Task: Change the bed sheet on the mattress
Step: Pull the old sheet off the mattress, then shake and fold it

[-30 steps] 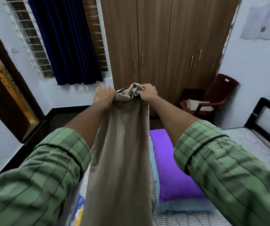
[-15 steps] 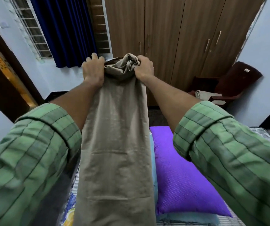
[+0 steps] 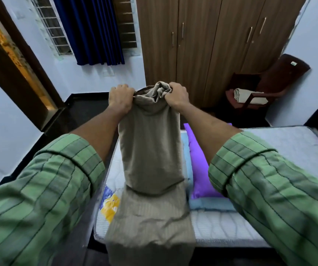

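Nearest the camera, two forearms in rolled green striped sleeves (image 3: 44,191) extend forward over the near edge of the bare mattress (image 3: 281,143). The lower part of a folded beige bed sheet (image 3: 150,150) lies crumpled on that near edge and hangs over it; the upper part is pulled upright as a long narrow strip. To the left of the sheet, a yellow and blue printed item (image 3: 109,205) lies on the mattress, partly covered by the sheet. To the right of the sheet, a purple pillow (image 3: 200,166) rests on top of a light blue pillow (image 3: 208,205); both lie on the mattress.

At the top of the strip, the left hand (image 3: 120,97) grips the left side of the bunched upper edge with its fingers curled round the fabric. The right hand (image 3: 178,96) grips the right side of the same bunched edge in the same way. The two hands are close together, with the gathered fabric between them.

Beyond the mattress, a dark chair (image 3: 269,83) near the right wall carries a folded light cloth (image 3: 248,96). A wooden wardrobe (image 3: 211,45) stands behind the hands. A dark blue curtain (image 3: 91,29) partly covers a barred window (image 3: 50,25) on the left
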A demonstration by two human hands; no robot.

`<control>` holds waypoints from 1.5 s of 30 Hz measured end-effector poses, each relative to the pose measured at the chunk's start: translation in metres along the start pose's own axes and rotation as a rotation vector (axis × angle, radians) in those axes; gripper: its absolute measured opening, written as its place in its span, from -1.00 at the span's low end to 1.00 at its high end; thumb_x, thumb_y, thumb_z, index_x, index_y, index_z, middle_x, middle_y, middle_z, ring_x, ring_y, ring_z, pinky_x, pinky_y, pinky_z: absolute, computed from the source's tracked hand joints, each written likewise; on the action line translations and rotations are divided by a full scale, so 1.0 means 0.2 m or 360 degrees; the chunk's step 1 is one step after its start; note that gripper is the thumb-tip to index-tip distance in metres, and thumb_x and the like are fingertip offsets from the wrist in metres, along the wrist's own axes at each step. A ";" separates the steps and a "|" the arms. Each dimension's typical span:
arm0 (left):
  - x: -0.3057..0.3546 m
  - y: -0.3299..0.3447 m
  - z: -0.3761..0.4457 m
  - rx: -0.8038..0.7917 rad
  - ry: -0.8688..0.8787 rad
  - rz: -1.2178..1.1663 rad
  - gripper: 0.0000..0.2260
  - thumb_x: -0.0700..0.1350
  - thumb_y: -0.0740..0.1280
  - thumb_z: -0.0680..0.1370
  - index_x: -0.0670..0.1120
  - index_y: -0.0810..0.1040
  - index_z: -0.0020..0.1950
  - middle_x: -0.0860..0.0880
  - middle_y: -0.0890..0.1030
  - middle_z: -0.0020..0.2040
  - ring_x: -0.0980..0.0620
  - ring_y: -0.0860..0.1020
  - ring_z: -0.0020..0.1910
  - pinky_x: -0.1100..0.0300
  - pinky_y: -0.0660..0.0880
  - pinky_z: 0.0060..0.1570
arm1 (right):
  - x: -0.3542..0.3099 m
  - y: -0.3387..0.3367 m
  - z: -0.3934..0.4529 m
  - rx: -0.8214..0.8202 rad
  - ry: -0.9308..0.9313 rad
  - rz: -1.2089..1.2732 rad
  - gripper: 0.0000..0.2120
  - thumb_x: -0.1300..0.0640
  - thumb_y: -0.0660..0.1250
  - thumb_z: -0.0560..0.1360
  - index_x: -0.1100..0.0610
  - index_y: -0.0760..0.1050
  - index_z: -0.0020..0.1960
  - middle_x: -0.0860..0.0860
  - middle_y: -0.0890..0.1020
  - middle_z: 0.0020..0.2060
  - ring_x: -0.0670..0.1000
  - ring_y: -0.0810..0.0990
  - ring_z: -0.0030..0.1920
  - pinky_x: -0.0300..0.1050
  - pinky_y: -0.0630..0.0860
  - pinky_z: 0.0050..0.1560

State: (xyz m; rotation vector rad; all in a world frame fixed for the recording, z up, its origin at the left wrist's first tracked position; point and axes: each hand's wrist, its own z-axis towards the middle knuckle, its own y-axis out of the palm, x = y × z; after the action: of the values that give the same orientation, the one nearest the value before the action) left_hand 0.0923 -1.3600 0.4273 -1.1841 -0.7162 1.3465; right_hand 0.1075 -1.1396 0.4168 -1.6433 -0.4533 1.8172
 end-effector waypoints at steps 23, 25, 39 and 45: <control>0.24 0.70 -2.26 -0.1927 0.0435 -0.0343 -0.65 -0.38 0.37 0.42 0.05 0.70 0.00 -0.06 0.72 0.00 -0.06 0.63 -0.10 0.17 0.59 -0.05 | 0.76 0.66 -2.31 -0.1451 0.0777 -0.0751 -0.58 0.12 0.42 0.50 0.23 0.54 0.32 0.24 0.61 0.23 0.25 0.60 0.27 -0.07 0.52 0.16; 0.28 0.70 -2.32 -0.1757 0.0403 -0.0405 -0.67 -0.30 0.33 0.50 0.08 0.71 0.07 -0.06 0.67 0.06 -0.07 0.64 -0.03 0.16 0.57 0.00 | 0.81 0.66 -2.37 -0.1390 0.0671 -0.0770 -0.66 0.14 0.37 0.51 0.26 0.59 0.24 0.26 0.63 0.20 0.25 0.61 0.24 -0.04 0.55 0.17; 0.44 0.66 -2.23 -0.1076 0.0268 -0.0576 -0.84 -0.09 0.33 0.59 0.12 0.66 0.08 -0.02 0.55 0.25 -0.11 0.53 0.28 0.01 0.52 0.18 | 0.77 0.64 -2.19 -0.1028 0.0110 -0.0772 -0.63 0.19 0.32 0.52 0.19 0.55 0.31 0.17 0.59 0.30 0.20 0.55 0.29 -0.03 0.51 0.25; 0.43 0.96 -1.81 -0.1117 0.0327 -0.0575 -0.82 -0.08 0.36 0.59 0.11 0.65 0.15 -0.06 0.54 0.28 -0.12 0.51 0.32 -0.04 0.48 0.28 | 0.90 0.88 -1.75 -0.1080 0.0114 -0.0767 -0.62 0.19 0.34 0.53 0.19 0.52 0.34 0.18 0.58 0.30 0.20 0.54 0.28 0.03 0.53 0.26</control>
State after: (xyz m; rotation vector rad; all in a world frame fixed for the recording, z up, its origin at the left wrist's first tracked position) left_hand 0.3753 -1.3908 0.1203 -1.6112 -1.2367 0.6634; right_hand 0.4065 -1.2070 0.1127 -1.7939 -1.4145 1.3001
